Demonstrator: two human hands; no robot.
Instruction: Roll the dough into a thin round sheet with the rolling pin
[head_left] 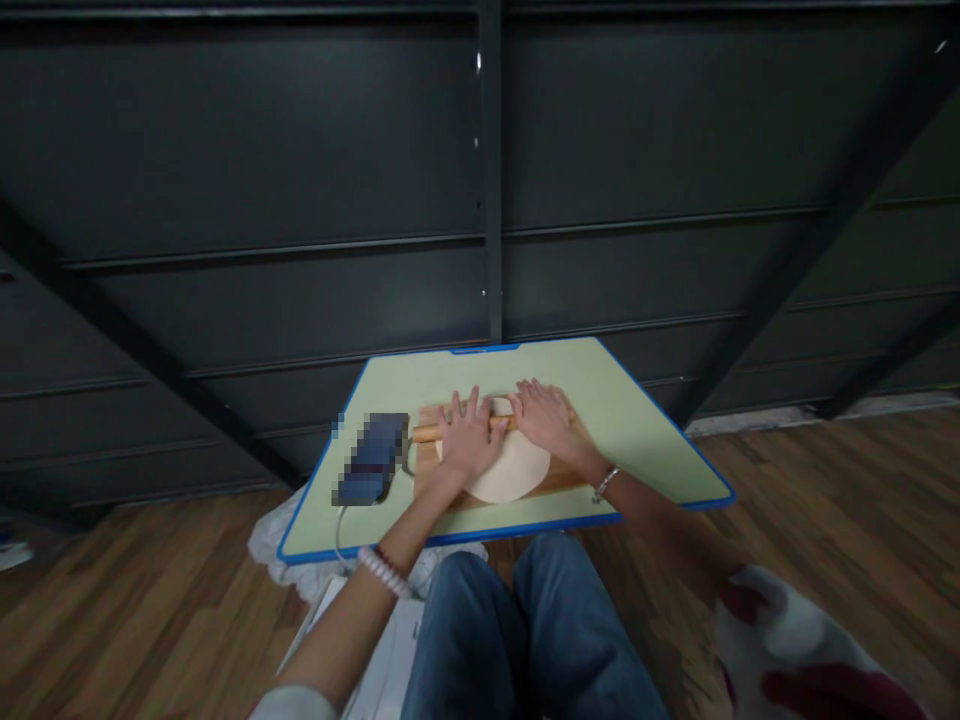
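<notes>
A wooden rolling pin (427, 434) lies crosswise over a round sheet of pale dough (510, 470). Beneath the dough is a wooden board (429, 485). My left hand (470, 440) rests palm down on the left part of the pin, its fingers spread and pointing away from me. My right hand (544, 412) lies flat across the right part, fingers stretched out and close together. Neither hand has its fingers wrapped round the pin. The palms hide much of the pin and some of the dough; a strip of dough shows beyond the pin, between the hands.
The board stands on a small pale green table (637, 440) with a blue rim. A phone (373, 458), partly pixelated, lies left of the board with a white cable (339, 530) attached. Behind rises a dark panelled wall (300, 130). My knees (517, 620) are below the near edge.
</notes>
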